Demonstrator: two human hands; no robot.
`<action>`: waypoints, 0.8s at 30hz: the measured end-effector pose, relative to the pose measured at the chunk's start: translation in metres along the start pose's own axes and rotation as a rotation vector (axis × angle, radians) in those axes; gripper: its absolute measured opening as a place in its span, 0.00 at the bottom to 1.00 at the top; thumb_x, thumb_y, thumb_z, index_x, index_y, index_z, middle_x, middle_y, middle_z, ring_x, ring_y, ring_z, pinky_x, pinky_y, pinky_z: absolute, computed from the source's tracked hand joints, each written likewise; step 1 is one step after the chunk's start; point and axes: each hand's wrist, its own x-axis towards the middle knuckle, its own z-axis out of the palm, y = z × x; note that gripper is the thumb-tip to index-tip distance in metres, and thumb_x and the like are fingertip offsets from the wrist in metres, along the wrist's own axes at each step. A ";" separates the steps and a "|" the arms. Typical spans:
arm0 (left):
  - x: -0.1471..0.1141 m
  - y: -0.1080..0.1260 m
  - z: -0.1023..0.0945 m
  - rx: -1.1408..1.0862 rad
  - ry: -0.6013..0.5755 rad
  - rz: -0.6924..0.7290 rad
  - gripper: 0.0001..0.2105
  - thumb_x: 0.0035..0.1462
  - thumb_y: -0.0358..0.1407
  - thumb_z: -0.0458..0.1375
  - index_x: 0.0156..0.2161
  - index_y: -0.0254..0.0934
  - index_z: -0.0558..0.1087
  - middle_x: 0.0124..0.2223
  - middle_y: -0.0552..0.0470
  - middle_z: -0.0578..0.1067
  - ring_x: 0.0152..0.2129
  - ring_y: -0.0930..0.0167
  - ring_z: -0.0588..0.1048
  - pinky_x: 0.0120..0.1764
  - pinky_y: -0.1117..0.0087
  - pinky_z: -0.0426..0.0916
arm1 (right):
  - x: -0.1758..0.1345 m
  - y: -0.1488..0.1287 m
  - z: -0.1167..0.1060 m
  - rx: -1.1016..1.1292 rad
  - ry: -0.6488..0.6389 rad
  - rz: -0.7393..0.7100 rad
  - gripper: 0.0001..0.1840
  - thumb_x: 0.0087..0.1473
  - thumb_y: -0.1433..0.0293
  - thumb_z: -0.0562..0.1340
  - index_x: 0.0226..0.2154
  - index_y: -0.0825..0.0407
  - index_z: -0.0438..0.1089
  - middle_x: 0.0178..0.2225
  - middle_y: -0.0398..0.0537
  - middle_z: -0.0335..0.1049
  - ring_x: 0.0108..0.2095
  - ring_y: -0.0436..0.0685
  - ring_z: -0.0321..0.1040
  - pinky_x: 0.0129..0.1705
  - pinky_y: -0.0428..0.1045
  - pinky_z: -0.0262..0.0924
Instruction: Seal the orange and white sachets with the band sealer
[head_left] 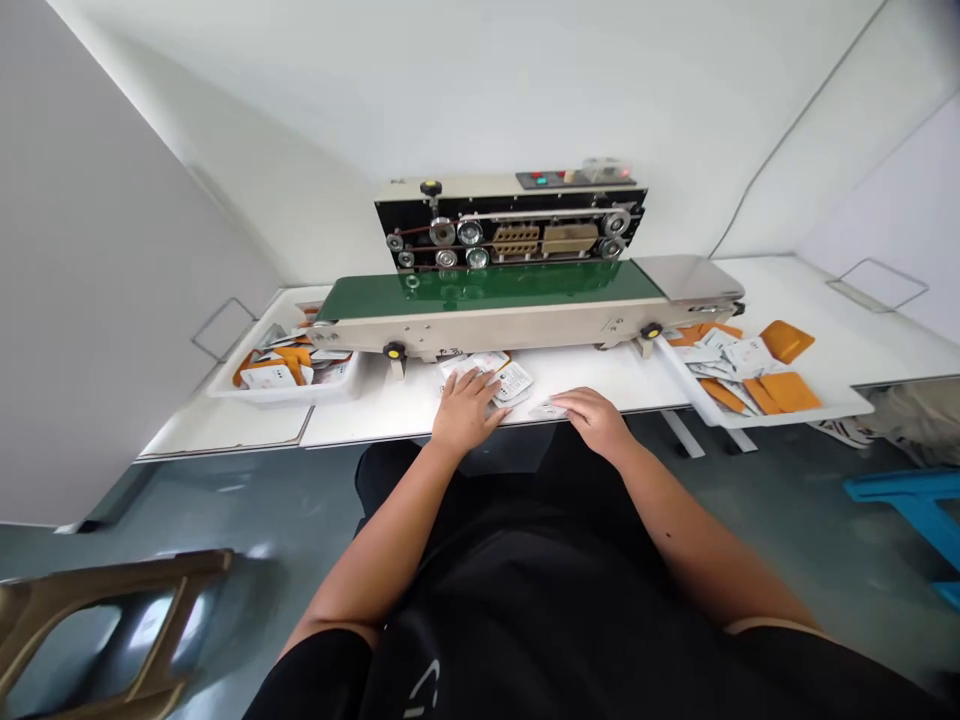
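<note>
Small printed white packets (514, 381) lie in a loose pile on the white table, in front of the belt machine. My left hand (463, 410) rests on this pile with its fingers spread, covering some of the packets. At the table's front edge, my right hand (594, 418) pinches a small whitish packet (549, 409) between thumb and fingers. That packet lies almost flat on the tabletop, and its printing is too small to read.
A sealing machine (510, 225) with a green conveyor belt (480, 290) stands behind my hands. White bins with orange and white packets flank it, one at left (289, 393), one at right (806, 412). A brown stool (127, 575) and a blue stool (911, 490) stand on the floor.
</note>
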 end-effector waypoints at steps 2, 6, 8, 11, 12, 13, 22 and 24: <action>0.001 -0.001 0.001 0.000 0.002 0.005 0.23 0.70 0.49 0.57 0.65 0.43 0.74 0.71 0.48 0.70 0.71 0.54 0.64 0.75 0.42 0.49 | 0.017 -0.003 -0.020 0.096 0.158 0.148 0.12 0.65 0.61 0.63 0.44 0.48 0.80 0.41 0.51 0.83 0.39 0.61 0.80 0.44 0.57 0.77; 0.003 -0.003 0.001 0.000 -0.029 0.082 0.21 0.74 0.44 0.53 0.66 0.42 0.72 0.71 0.47 0.70 0.72 0.56 0.62 0.74 0.43 0.50 | 0.089 0.014 -0.092 0.221 0.560 0.381 0.19 0.63 0.56 0.65 0.50 0.51 0.73 0.32 0.46 0.77 0.22 0.51 0.70 0.25 0.46 0.66; 0.003 -0.003 0.001 -0.002 -0.037 0.099 0.21 0.75 0.44 0.50 0.67 0.42 0.72 0.70 0.47 0.71 0.72 0.57 0.62 0.75 0.43 0.49 | 0.133 0.032 -0.128 0.165 0.671 0.484 0.15 0.66 0.60 0.63 0.50 0.52 0.72 0.30 0.45 0.75 0.21 0.49 0.67 0.23 0.44 0.61; 0.003 -0.004 0.001 -0.008 -0.036 0.099 0.22 0.75 0.44 0.50 0.67 0.42 0.71 0.70 0.47 0.71 0.72 0.58 0.62 0.74 0.43 0.50 | 0.189 0.061 -0.160 0.184 0.674 0.725 0.07 0.67 0.71 0.59 0.44 0.55 0.71 0.25 0.43 0.69 0.20 0.47 0.64 0.23 0.42 0.58; 0.004 -0.004 0.000 -0.010 -0.036 0.099 0.22 0.75 0.44 0.50 0.67 0.42 0.71 0.70 0.46 0.71 0.72 0.57 0.63 0.74 0.43 0.50 | 0.204 0.069 -0.164 0.236 0.635 0.803 0.06 0.67 0.74 0.58 0.41 0.55 0.71 0.23 0.42 0.67 0.20 0.46 0.62 0.23 0.42 0.57; 0.004 -0.004 0.000 -0.012 -0.037 0.099 0.22 0.75 0.44 0.50 0.67 0.41 0.71 0.70 0.46 0.71 0.72 0.57 0.63 0.74 0.43 0.50 | 0.217 0.075 -0.165 0.293 0.588 0.864 0.07 0.67 0.77 0.57 0.38 0.55 0.70 0.22 0.41 0.65 0.19 0.46 0.59 0.22 0.42 0.56; 0.005 -0.003 -0.004 -0.059 -0.045 0.115 0.22 0.74 0.42 0.51 0.67 0.40 0.70 0.69 0.44 0.72 0.71 0.57 0.64 0.74 0.42 0.49 | 0.216 0.064 -0.124 0.132 0.673 0.562 0.12 0.67 0.66 0.60 0.48 0.55 0.73 0.39 0.52 0.73 0.35 0.55 0.72 0.36 0.50 0.72; 0.004 -0.002 -0.004 -0.076 -0.042 0.112 0.22 0.74 0.41 0.53 0.68 0.40 0.69 0.68 0.43 0.73 0.71 0.58 0.65 0.75 0.43 0.48 | 0.173 0.039 -0.092 -0.048 0.631 0.263 0.17 0.68 0.64 0.58 0.54 0.52 0.74 0.46 0.56 0.74 0.45 0.60 0.75 0.48 0.57 0.75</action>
